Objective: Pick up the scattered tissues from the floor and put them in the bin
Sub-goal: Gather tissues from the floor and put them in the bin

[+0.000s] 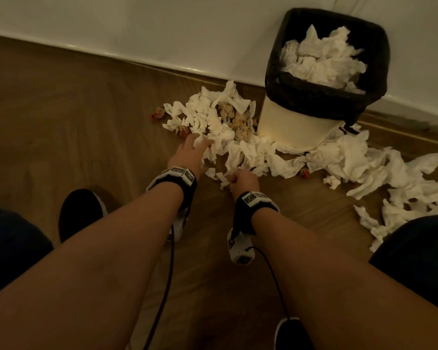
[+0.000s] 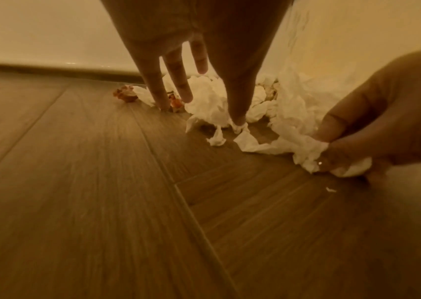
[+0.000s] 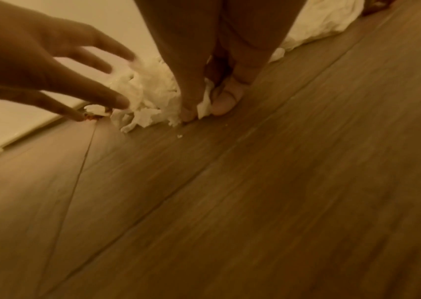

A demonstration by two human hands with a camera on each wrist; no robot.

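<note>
White crumpled tissues [image 1: 220,122] lie in a heap on the wooden floor left of the bin [image 1: 299,122] and trail to the right [image 1: 359,162]. The cream bin with a black liner [image 1: 324,97] stands by the wall and holds several tissues [image 1: 321,59]. My left hand [image 1: 195,150] reaches with straight, spread fingers onto the heap's near left edge [image 2: 204,101]. My right hand [image 1: 240,180] pinches a small tissue wad [image 2: 309,155] at floor level, thumb and fingers curled round it [image 3: 204,105].
A white wall and skirting [image 1: 137,59] run behind the bin. Some reddish-stained wads [image 1: 158,113] sit at the heap's left edge. My black shoe [image 1: 80,213] is at the left, my knees at both lower sides. Cables hang from the wrist cameras.
</note>
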